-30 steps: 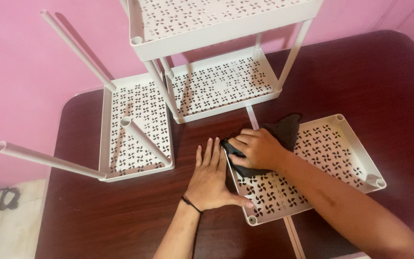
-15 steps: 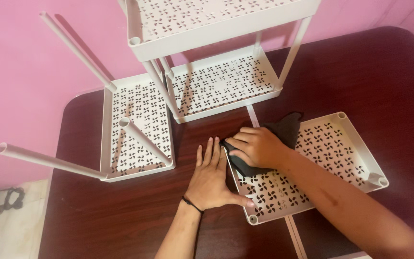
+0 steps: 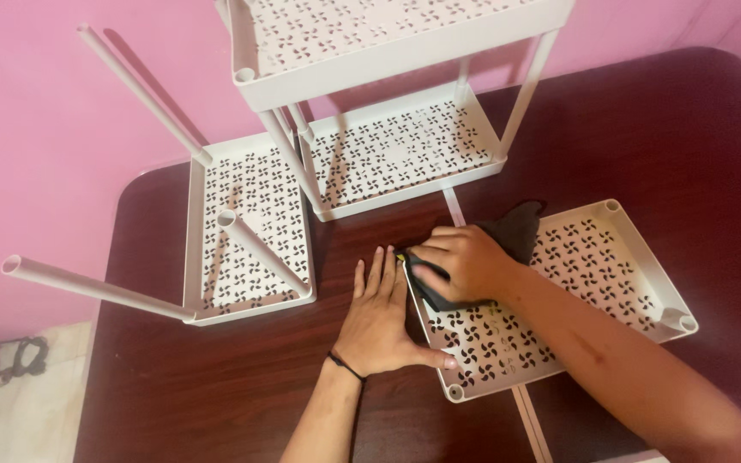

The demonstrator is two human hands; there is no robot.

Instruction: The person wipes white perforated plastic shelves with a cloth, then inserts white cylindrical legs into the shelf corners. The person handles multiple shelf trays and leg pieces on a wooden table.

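A white perforated plastic tray (image 3: 628,257) lies flat on the dark wooden table (image 3: 216,386). My right hand (image 3: 460,261) presses a dark cloth (image 3: 516,230) onto the tray's near-left part, fingers closed around the cloth. My left hand (image 3: 383,317) rests flat on the table beside the tray's left rim, fingers spread, thumb touching the rim. A black band circles my left wrist.
A two-level white rack (image 3: 396,111) of the same perforated trays stands at the back of the table. Left of it, another tray (image 3: 246,231) lies with several white tubes (image 3: 87,287) sticking out. A pink wall is behind. A thin white strip (image 3: 529,420) runs under the flat tray.
My right hand with the cloth has shifted slightly on the tray. My left hand has stayed flat in place.
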